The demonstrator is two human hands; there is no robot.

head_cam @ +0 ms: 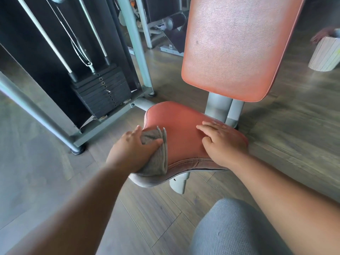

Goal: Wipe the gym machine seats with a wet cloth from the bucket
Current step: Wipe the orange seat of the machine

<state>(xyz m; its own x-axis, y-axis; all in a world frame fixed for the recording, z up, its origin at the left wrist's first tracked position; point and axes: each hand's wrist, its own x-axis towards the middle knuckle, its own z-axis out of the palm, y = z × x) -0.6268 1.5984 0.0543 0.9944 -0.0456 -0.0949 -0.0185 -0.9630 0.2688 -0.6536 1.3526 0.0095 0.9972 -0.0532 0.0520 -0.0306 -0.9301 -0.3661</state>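
The machine's orange seat pad [181,133] sits low in the middle of the view, with its orange backrest [237,46] rising behind it. A grey cloth [156,162] lies over the seat's left edge and hangs down at the front corner. My left hand [131,150] presses on the cloth, thumb and fingers spread over it. Flat on the seat's right side rests my right hand [221,142], fingers straight and slightly spread, holding nothing.
A black weight stack [103,91] in a grey steel frame [46,118] stands to the left. A pale ribbed bucket [326,54] is on the wooden floor at the far right, another person's hand at its rim. My grey-clad knee [235,227] is below the seat.
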